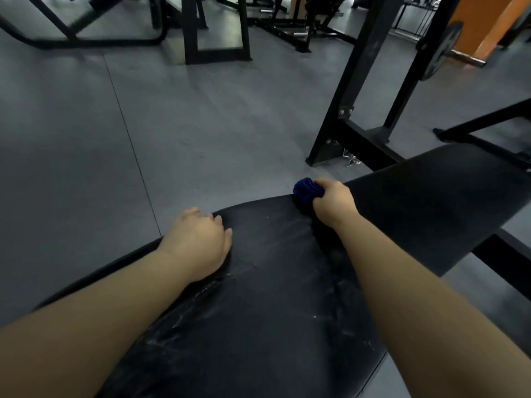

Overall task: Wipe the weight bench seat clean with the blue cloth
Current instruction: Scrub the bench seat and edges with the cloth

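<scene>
The right hand (333, 203) grips the bunched cloth (307, 189) at the far edge of the seat (273, 297), and the left hand (201, 242) rests palm-down on the seat's left edge, fingers loosely bent, holding nothing; so tight a wad risks narrow strokes that miss the white streaks (201, 294) mid-seat.

The seat (273, 297) sits near, in the middle, above the floor (129, 139). The back pad (431, 202) joins it on the right and runs off to the right. The left hand (198, 242) rests on the seat's far left edge. The right hand (334, 203) is at the far edge, where the seat and pad meet. Its fingers hold the cloth (306, 189), which sticks out to the hand's left. Behind the pad stands a rack frame (365, 81), with a weight plate (442, 50) to its right. More machines (215, 30) stand far behind.
</scene>
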### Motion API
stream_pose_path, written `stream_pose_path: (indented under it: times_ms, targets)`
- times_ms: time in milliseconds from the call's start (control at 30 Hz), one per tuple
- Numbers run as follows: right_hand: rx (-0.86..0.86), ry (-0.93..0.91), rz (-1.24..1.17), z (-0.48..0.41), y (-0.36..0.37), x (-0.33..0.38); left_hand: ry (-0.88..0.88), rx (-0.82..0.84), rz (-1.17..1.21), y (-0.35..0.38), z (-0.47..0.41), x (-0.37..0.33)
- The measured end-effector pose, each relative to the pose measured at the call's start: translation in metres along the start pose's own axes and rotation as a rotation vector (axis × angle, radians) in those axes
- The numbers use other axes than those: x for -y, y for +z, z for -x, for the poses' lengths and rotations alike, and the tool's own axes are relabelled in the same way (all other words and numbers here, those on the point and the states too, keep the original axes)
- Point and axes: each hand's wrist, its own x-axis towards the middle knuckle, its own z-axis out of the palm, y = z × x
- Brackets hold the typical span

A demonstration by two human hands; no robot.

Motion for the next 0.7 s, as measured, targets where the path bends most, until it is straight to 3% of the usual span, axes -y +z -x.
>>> stream_pose_path:
  times_ms: [233, 433, 600, 700]
  targets:
    - [-0.023, 0.007, 0.003, 0.003, 0.006, 0.003, -0.066, -0.039, -0.069, -0.012, 0.004, -0.017]
    - [-0.001, 0.006, 0.063, -0.002, 0.002, 0.004, -0.157, -0.075, 0.122, 0.002, 0.01, -0.007]
    - [-0.115, 0.125, 0.142, -0.007, 0.025, 0.019, -0.167, -0.078, 0.22, 0.007, 0.018, -0.004]
    - [-0.123, 0.034, 0.196, 0.0, 0.045, 0.036, -0.201, -0.043, 0.288, 0.006, 0.022, -0.004]
